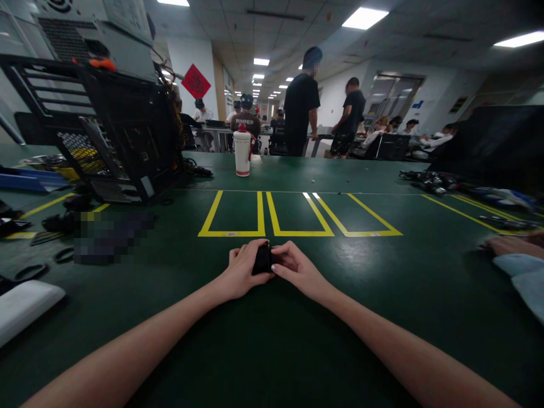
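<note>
In the head view, a small black object (262, 259) with a dark, smooth side is between my hands, low over the green table (272, 334). Its exact kind cannot be made out. My left hand (243, 269) wraps round it from the left, thumb below and fingers over the top. From the right, my right hand (302, 271) pinches its edge with thumb and fingertips. Both hands partly hide the object. Just beyond them, yellow tape outlines (232, 233) mark the tabletop.
An open computer case (127, 136) stands at the left, near a white object (25, 306). A white cup (242, 152) with a red lid stands at the back. Cables and parts (429, 182) lie right, where another person's hand (516, 245) rests. People are beyond the table.
</note>
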Demonstrator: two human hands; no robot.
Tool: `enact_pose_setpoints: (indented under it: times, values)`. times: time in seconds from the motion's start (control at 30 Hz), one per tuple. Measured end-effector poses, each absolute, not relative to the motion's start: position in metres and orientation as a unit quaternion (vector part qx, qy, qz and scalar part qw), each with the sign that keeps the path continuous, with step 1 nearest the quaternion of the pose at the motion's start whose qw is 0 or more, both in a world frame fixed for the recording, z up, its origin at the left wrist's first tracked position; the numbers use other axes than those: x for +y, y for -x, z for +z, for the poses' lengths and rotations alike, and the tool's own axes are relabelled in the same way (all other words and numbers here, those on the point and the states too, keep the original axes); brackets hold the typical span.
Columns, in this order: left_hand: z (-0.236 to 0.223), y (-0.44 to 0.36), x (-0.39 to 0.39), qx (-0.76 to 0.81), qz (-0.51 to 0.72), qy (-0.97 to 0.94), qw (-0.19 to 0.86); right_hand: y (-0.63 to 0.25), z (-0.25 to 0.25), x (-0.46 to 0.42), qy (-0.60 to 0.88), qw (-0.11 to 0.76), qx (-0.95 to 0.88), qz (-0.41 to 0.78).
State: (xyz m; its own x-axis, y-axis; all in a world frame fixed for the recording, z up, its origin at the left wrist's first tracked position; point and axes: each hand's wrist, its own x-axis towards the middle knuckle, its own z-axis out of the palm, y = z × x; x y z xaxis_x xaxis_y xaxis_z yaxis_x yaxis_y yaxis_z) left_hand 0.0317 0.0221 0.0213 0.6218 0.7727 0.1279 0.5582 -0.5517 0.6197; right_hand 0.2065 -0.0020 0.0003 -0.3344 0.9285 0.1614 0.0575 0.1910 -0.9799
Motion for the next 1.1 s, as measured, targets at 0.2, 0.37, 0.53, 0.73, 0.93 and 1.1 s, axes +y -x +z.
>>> enact_pose_setpoints:
  times: [0.2, 0.37, 0.53, 0.73, 0.93, 1.1]
  values:
    - [0.020, -0.032, 0.025, 0.388, 0.193, -0.856, 0.281, -0.207, 0.006, -0.002, 0.402, 0.421, -0.638, 0.504]
    - [0.019, -0.031, 0.026, 0.398, 0.188, -0.852, 0.284, -0.208, 0.004, -0.001, 0.400, 0.401, -0.650, 0.507]
    - [0.011, -0.032, 0.029, 0.389, 0.205, -0.858, 0.266, -0.205, 0.003, -0.001, 0.387, 0.426, -0.639, 0.511]
    - [0.013, -0.032, 0.026, 0.389, 0.205, -0.859, 0.263, -0.204, 0.007, -0.002, 0.412, 0.416, -0.645, 0.491]
    - [0.017, -0.031, 0.023, 0.387, 0.200, -0.863, 0.256, -0.206, 0.003, -0.002, 0.396, 0.409, -0.667, 0.481]
    - [0.019, -0.030, 0.022, 0.384, 0.202, -0.864, 0.257, -0.205, 0.003, -0.003, 0.392, 0.424, -0.648, 0.496]
